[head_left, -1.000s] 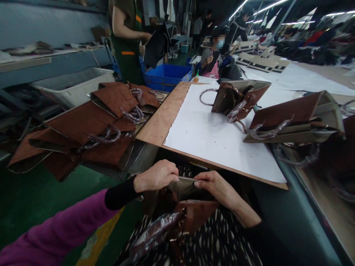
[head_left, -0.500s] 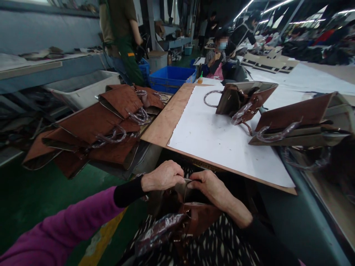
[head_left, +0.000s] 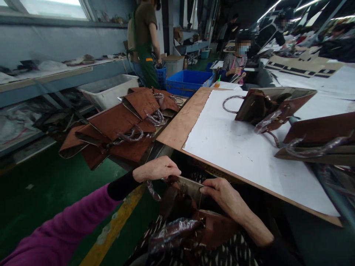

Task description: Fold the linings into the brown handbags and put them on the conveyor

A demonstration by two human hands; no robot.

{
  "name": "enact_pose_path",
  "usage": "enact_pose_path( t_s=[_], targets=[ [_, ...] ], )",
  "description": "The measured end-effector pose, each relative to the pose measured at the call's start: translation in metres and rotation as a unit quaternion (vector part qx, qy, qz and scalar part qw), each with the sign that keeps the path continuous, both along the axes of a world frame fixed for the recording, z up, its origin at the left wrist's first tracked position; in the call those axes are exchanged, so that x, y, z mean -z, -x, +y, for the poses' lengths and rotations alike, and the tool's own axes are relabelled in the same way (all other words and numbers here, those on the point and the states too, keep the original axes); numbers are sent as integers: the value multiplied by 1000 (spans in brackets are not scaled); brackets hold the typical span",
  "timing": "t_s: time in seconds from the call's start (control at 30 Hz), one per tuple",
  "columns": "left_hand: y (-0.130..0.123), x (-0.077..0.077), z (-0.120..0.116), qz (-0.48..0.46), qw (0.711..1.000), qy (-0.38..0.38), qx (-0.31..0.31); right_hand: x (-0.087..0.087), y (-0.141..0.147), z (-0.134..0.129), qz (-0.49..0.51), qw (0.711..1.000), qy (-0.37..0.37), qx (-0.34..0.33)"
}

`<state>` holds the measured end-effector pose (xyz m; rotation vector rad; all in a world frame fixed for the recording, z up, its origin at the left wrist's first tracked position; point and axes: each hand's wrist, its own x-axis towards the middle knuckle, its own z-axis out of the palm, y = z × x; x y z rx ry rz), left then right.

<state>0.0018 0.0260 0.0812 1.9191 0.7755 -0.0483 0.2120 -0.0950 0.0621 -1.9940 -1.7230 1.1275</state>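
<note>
The biggest thing I see is the table [head_left: 177, 127], in the middle and right of the frame, with a white sheet [head_left: 222, 144] on top. A long bench [head_left: 55, 79] runs along the wall at the upper left, with scraps on it. Near the top, left of the middle, a person in a green apron [head_left: 148, 55] stands. A pile of brown bags [head_left: 111, 123] lies left of the table. Behind it are a pale tub [head_left: 116, 90] and a blue bin [head_left: 185, 88]. Two more bags [head_left: 299, 99] rest at the right, their handles in clear wrap.

The open bag [head_left: 213, 227] is at the bottom middle, over a black and cream patterned cloth. Its wrapped handle [head_left: 176, 229] hangs in front. The left hand [head_left: 156, 169] has its fingers curled in and pinches the bag's far edge at one end. The right hand [head_left: 224, 194] pinches that same edge further right, thumb and finger closed on it. Smallest is a little bottle [head_left: 217, 83] with a green tip, by the table's far end.
</note>
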Motion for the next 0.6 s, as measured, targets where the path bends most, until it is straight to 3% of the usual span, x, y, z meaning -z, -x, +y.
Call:
enact_pose_path(
  t_s=[0.23, 0.37, 0.6],
  targets=[
    [-6, 21, -8, 1, 999, 49, -23, -1, 2, -3, -6, 1000, 0, 11],
    [-3, 18, -8, 1, 994, 105, -37, 0, 4, -2, -13, 1000, -9, 2],
    [-5, 14, -11, -3, 994, 97, -48, -3, 5, -1, -22, 1000, -4, 5]
  ],
)
